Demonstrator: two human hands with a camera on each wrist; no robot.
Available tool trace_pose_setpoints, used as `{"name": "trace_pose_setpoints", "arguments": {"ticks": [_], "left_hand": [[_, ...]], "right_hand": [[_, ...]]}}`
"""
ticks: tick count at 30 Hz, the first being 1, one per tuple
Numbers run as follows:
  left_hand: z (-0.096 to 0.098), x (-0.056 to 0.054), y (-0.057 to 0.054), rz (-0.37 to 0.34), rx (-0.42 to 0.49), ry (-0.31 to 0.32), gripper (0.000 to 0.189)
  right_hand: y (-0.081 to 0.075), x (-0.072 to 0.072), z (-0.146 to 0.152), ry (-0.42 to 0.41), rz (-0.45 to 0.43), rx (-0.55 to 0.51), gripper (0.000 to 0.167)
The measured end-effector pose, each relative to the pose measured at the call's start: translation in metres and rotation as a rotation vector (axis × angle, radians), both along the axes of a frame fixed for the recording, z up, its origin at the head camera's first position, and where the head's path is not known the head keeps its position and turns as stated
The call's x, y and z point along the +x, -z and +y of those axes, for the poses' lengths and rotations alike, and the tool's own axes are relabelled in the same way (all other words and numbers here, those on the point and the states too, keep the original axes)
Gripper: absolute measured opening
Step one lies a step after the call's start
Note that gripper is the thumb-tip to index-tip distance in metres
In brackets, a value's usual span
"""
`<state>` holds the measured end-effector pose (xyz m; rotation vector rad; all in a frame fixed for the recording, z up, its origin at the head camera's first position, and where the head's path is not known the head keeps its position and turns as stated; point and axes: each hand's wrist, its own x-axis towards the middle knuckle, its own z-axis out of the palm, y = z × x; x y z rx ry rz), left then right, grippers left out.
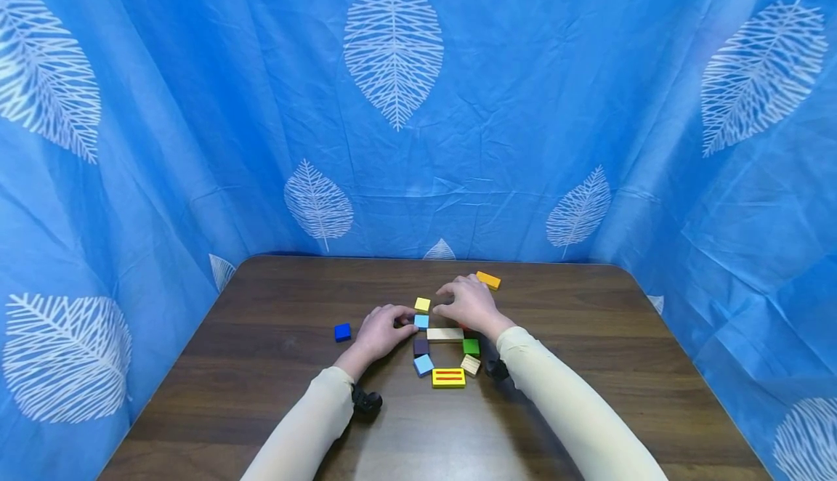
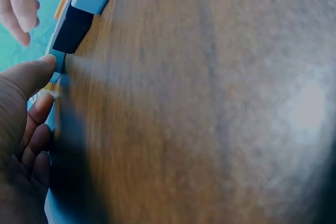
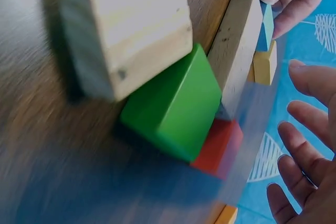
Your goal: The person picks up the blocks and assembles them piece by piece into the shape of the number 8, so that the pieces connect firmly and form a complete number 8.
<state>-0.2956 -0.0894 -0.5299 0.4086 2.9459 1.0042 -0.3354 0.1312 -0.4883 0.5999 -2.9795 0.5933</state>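
Observation:
My left hand (image 1: 379, 332) pinches a light blue block (image 1: 421, 320) at its left side, thumb nearer me and index finger on the far side. Just beyond it lies a yellow block (image 1: 423, 304). My right hand (image 1: 469, 301) hovers with spread, slightly bent fingers and holds nothing. A red block (image 3: 218, 148) lies below it, mostly hidden from the head view. A long plain wood block (image 1: 445, 335) lies between the light blue and red blocks. Green (image 1: 471, 348) and dark (image 1: 421, 348) blocks sit on its near side.
Nearer me, another light blue block (image 1: 423, 365), a striped yellow block (image 1: 448, 378) and a small wood block (image 1: 471, 365) continue the ring. An orange block (image 1: 488, 280) lies behind the right hand, a dark blue block (image 1: 343, 332) to the left. A blue curtain (image 1: 458, 176) hangs behind the table.

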Motion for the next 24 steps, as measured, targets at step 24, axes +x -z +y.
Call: {"name": "trace_pose_setpoints", "arguments": {"ticks": [24], "left_hand": [[0.001, 0.000, 0.000, -0.015, -0.010, -0.030, 0.030]], "right_hand": [[0.017, -0.013, -0.023, 0.060, -0.039, 0.060, 0.031]]}}
